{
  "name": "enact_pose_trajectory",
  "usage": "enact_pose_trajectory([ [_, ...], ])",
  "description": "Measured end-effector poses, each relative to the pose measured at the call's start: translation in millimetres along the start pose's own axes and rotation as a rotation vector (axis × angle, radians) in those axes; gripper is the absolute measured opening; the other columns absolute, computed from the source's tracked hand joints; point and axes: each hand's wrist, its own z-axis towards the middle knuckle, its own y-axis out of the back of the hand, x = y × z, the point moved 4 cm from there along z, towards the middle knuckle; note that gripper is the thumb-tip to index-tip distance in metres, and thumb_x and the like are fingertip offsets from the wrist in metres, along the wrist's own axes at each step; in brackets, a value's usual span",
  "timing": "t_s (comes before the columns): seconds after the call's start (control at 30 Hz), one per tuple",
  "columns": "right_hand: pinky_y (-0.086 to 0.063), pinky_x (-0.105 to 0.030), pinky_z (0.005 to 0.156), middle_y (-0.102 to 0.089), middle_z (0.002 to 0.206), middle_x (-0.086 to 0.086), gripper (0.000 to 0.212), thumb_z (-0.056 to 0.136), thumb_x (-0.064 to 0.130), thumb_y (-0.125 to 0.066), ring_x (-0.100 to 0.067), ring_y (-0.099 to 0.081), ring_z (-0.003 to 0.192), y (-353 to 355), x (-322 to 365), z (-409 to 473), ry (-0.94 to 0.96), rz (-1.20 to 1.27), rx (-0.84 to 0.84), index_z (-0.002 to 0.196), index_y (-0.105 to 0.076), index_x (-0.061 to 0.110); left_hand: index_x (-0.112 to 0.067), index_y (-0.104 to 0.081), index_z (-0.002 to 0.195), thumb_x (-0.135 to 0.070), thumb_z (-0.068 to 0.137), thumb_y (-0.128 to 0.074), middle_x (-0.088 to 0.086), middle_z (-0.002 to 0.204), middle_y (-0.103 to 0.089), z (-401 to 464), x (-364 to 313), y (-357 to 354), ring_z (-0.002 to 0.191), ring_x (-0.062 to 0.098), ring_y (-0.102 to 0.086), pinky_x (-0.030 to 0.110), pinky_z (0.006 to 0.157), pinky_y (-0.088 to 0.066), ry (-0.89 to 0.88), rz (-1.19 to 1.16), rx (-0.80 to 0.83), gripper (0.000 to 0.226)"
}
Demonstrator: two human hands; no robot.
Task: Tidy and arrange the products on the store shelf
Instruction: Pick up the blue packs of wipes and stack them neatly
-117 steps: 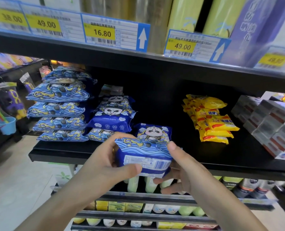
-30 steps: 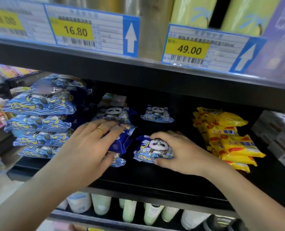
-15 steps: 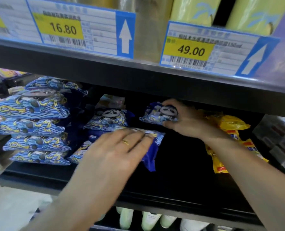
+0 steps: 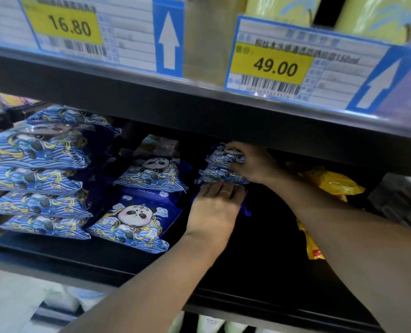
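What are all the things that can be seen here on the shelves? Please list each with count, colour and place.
large panda wipe packs: at least five, blue, stacked far left
medium panda wipe packs: two visible, blue, middle pile
small panda wipe packs: about three, blue, stacked at the back under the hands
yellow packets: several, yellow and red, right, partly hidden
price tags: two readable, yellow on white-blue, upper shelf edge
shelf: one, black, holds the packs
left hand: lies flat on the lowest small pack
right hand: grips the top small pack
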Motion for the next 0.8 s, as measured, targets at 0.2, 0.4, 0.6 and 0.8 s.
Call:
enact_pose_trajectory([
  [0.2, -0.040, -0.033, 0.112, -0.054, 0.150, -0.010, 0.049, 0.103, 0.036, -0.060, -0.025, -0.052, 0.135, -1, -2, 3, -0.063, 0.110, -0.026, 0.147, -0.055, 0.014, -0.023, -0.035, 0.159, -0.039, 0.108, -0.044, 0.003, 0.163, -0.038, 22, 11, -6, 0.152, 0.025, -0.030, 0.038, 0.125, -0.017, 0.005, -0.053, -0.009, 0.054],
  [0.4, -0.040, -0.035, 0.112, -0.054, 0.150, -0.013, 0.051, 0.105, 0.037, -0.056, -0.028, -0.051, 0.136, -8, -5, 5, -0.020, 0.041, -0.070, 0.150, -0.050, 0.015, -0.022, -0.034, 0.159, -0.037, 0.108, -0.045, 0.006, 0.165, -0.035, 30, 8, -9, 0.152, 0.027, -0.029, 0.040, 0.126, -0.017, 0.041, -0.078, 0.003, 0.055],
  [0.6, -0.041, -0.038, 0.112, -0.058, 0.146, -0.014, 0.047, 0.105, 0.043, -0.050, -0.030, -0.052, 0.135, -10, -7, -1, -0.040, 0.018, -0.152, 0.142, -0.058, 0.016, -0.016, -0.023, 0.163, -0.034, 0.106, -0.045, 0.010, 0.170, -0.020, 12, 4, 13, 0.158, 0.029, -0.012, 0.045, 0.129, -0.004, 0.024, -0.004, 0.014, 0.064],
  [0.8, -0.044, -0.036, 0.109, -0.068, 0.133, -0.005, 0.037, 0.100, 0.039, -0.061, -0.025, -0.059, 0.127, -5, 40, -31, 0.199, 0.203, -0.380, 0.130, -0.068, 0.019, -0.010, -0.050, 0.149, -0.020, 0.092, -0.057, 0.011, 0.150, -0.053, -72, 1, 68, 0.146, 0.032, -0.042, 0.044, 0.123, -0.030, -0.021, -0.061, -0.107, 0.059],
])
